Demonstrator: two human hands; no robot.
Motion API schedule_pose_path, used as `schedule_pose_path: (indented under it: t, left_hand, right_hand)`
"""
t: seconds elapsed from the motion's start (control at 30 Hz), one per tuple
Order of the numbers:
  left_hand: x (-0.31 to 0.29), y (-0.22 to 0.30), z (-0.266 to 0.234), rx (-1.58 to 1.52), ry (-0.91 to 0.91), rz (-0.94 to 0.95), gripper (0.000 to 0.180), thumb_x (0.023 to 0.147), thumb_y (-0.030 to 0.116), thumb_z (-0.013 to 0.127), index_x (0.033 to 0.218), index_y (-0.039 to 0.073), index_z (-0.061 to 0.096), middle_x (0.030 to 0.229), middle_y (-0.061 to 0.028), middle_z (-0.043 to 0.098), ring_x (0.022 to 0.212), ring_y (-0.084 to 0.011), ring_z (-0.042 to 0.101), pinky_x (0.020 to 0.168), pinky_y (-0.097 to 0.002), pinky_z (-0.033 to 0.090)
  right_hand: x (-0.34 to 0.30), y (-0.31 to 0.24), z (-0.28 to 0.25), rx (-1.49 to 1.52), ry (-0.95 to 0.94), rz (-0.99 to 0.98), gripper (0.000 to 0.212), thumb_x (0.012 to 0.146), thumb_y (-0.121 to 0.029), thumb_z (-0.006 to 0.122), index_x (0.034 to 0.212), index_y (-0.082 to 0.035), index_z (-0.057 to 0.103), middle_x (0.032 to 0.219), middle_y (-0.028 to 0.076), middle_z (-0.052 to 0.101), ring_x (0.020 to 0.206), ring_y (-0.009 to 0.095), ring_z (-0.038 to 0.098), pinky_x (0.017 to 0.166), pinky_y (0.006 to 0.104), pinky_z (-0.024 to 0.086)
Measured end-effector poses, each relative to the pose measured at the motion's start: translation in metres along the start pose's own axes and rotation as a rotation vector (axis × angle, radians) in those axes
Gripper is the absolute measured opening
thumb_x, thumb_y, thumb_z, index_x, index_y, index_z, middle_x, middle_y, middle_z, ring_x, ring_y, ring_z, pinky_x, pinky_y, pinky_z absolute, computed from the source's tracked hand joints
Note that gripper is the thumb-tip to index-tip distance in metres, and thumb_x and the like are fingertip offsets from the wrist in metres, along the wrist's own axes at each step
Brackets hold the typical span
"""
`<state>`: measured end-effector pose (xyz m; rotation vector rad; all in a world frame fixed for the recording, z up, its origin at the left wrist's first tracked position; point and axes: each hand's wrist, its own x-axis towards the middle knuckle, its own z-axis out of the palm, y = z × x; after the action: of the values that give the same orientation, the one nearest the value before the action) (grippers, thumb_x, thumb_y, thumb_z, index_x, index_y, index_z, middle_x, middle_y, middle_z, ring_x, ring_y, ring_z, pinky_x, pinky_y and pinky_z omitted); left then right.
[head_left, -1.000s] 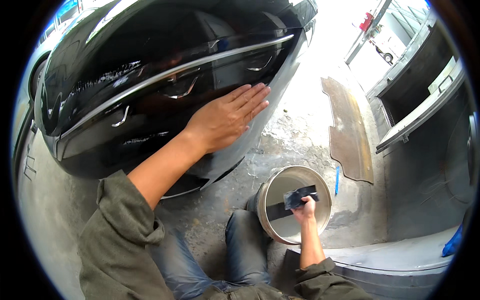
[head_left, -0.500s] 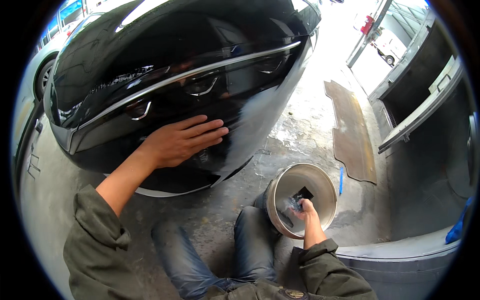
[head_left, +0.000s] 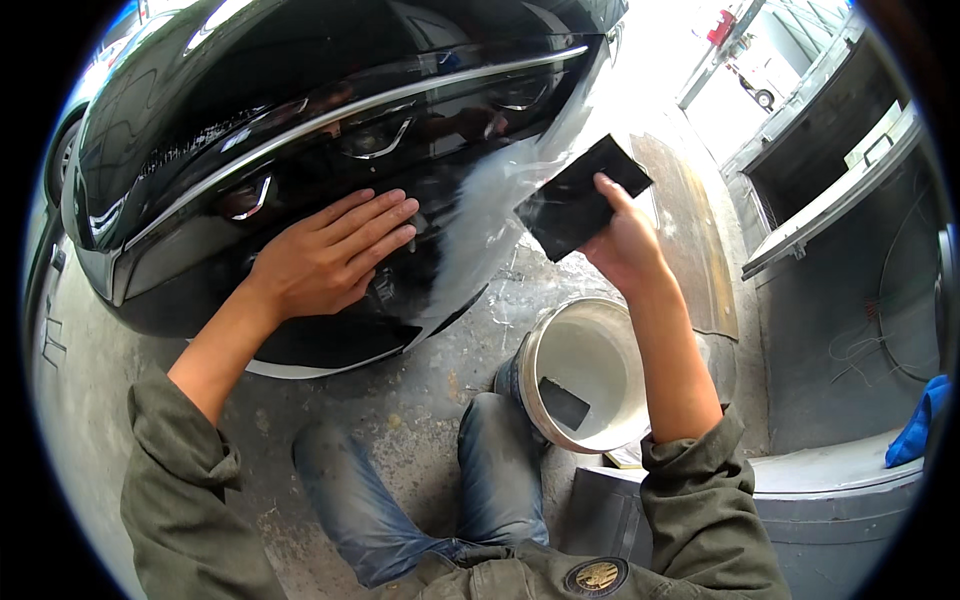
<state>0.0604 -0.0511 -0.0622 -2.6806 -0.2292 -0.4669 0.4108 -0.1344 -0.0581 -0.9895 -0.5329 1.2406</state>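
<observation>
My left hand point(head_left: 328, 250) lies flat, fingers stretched out, against the glossy black bumper of a car point(head_left: 225, 305). To the right of its fingertips, the bumper corner has a dull, whitish-grey sanded patch point(head_left: 478, 225). My right hand point(head_left: 632, 248) pinches a wet black sheet of sandpaper point(head_left: 572, 200) between thumb and fingers, raised beside that patch; the fingers behind the sheet are hidden. Below it, near my knee, stands an open bucket point(head_left: 533, 372) with pale inner walls. Another dark rectangular sheet point(head_left: 564, 404) lies inside the bucket.
A brown flat panel point(head_left: 700, 240) lies on the concrete floor to the right. Grey car body parts point(head_left: 800, 510) stand at the lower right with a blue cloth point(head_left: 915, 428) on them. Part of another car shows at the far left.
My right hand has come up out of the bucket with the sandpaper, toward the sanded bumper corner. My left hand stays on the bumper; the whole view has shifted slightly.
</observation>
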Motion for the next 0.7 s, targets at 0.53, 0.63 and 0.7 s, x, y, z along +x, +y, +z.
schedule_pose_path:
  t: [0.53,0.63,0.7]
  left_hand:
    - [0.001,0.002,0.003,-0.041,-0.031,-0.040,0.081,0.071,0.008,0.073,0.149,0.008,0.050,0.159,-0.0129,0.044,0.147,-0.0309,0.043,0.122,-0.0456,0.037]
    - [0.001,0.001,0.004,-0.038,-0.024,-0.043,0.081,0.071,0.008,0.072,0.149,0.009,0.050,0.159,-0.0126,0.045,0.147,-0.0312,0.044,0.122,-0.0457,0.038]
    - [0.001,0.000,0.004,-0.054,-0.021,-0.046,0.080,0.071,0.007,0.072,0.148,0.009,0.050,0.158,-0.0124,0.045,0.147,-0.0313,0.044,0.121,-0.0459,0.038]
  right_hand:
    - [0.014,0.086,0.043,-0.519,0.124,-0.332,0.039,0.094,-0.037,0.078,0.086,0.001,0.074,0.068,0.003,0.068,0.058,0.010,0.062,0.054,0.0263,0.047]
    - [-0.002,0.114,0.066,-0.394,0.126,-0.416,0.032,0.090,-0.030,0.083,0.085,0.001,0.075,0.068,0.002,0.068,0.059,0.008,0.061,0.054,0.0264,0.047]
    - [-0.005,0.118,0.074,-0.569,0.132,-0.461,0.031,0.091,-0.028,0.083,0.083,0.002,0.075,0.069,0.001,0.069,0.060,0.007,0.061,0.054,0.0256,0.047]
